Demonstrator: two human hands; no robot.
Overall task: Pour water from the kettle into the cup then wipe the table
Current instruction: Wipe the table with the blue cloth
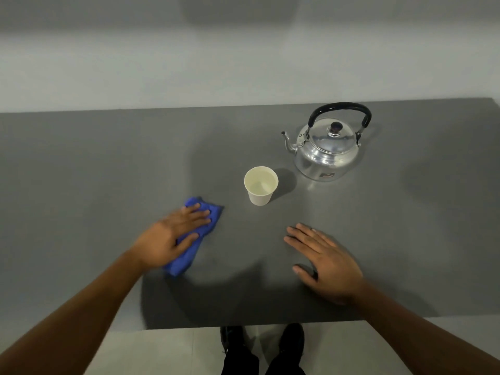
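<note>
Cloth [185,259] blue, perhaps terry, kettle [328,154] rounded metal

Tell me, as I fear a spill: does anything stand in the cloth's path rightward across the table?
Yes: the right hand rests flat on the table right of the cloth; the cup stands farther back.

A pale grey wall [135,63] fills the top of the view from 10 to 2 o'clock, with a darker, blurred patch [238,9] on it at 12 o'clock. At 6 o'clock lies a strip of light floor [176,353]. Two black shoes [233,337] stand on it side by side, slightly apart, with dark trouser legs [240,361] over them, running to the bottom edge.
</note>
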